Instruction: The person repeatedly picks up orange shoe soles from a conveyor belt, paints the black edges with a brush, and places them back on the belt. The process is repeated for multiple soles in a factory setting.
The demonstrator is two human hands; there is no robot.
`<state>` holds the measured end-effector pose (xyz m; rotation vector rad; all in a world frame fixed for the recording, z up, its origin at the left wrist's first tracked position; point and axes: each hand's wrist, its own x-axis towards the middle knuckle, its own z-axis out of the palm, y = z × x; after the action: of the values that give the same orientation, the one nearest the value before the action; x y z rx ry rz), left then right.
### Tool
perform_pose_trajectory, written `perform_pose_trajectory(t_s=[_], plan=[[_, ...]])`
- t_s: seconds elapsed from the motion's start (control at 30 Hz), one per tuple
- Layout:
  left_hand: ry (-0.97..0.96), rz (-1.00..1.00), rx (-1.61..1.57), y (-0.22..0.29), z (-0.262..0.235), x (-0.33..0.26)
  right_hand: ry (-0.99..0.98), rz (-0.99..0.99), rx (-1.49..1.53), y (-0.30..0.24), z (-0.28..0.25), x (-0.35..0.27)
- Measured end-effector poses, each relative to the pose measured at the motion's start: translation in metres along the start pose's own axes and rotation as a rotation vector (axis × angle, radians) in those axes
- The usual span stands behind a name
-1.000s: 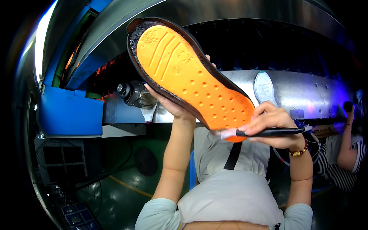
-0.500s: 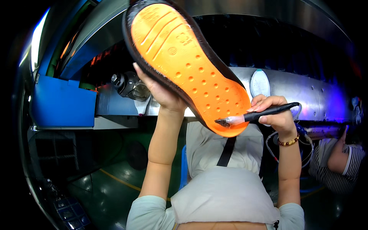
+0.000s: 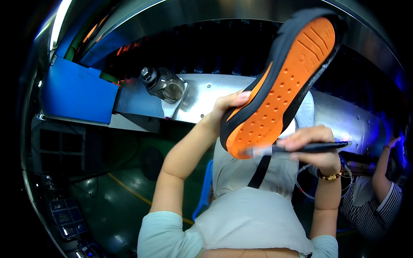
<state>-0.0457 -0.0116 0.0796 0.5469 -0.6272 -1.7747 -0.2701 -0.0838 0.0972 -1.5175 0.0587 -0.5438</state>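
Observation:
An orange and black shoe sole (image 3: 279,103) is held up in front of me, tilted with its far end to the right. Its orange face bears small round dimples and several grooves. My left hand (image 3: 226,109) grips the black rim on the left side, thumb on the edge. In my right hand (image 3: 318,134) is a brush with a black handle (image 3: 329,147), held like a pen. The blurred bristles lie at the near end of the orange face. Partly behind the sole, a white oval dish (image 3: 307,109) rests on the metal bench.
A metal bench (image 3: 198,96) runs across, with a dark bottle (image 3: 165,86) and a white piece (image 3: 173,109) beside it. A blue box-shaped panel (image 3: 79,94) stands left. A thin cable (image 3: 301,189) hangs near my right wrist. At the right, another person's striped sleeve (image 3: 390,198) shows.
The sole has swung its far end from left to right, with my left hand shifting right and lower. The brush stays at the near end, now blurred by motion.

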Motion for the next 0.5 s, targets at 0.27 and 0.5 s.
perform_pose_trajectory(t_s=[0.27,0.5], plan=[[0.149,-0.435,0.238,0.009,0.012,0.006,-0.345,-0.046,-0.217,-0.023,-0.016,0.002],[0.155,-0.551,0.453,0.012,0.029,-0.003,-0.569,-0.039,-0.567,-0.029,-0.013,0.008]])
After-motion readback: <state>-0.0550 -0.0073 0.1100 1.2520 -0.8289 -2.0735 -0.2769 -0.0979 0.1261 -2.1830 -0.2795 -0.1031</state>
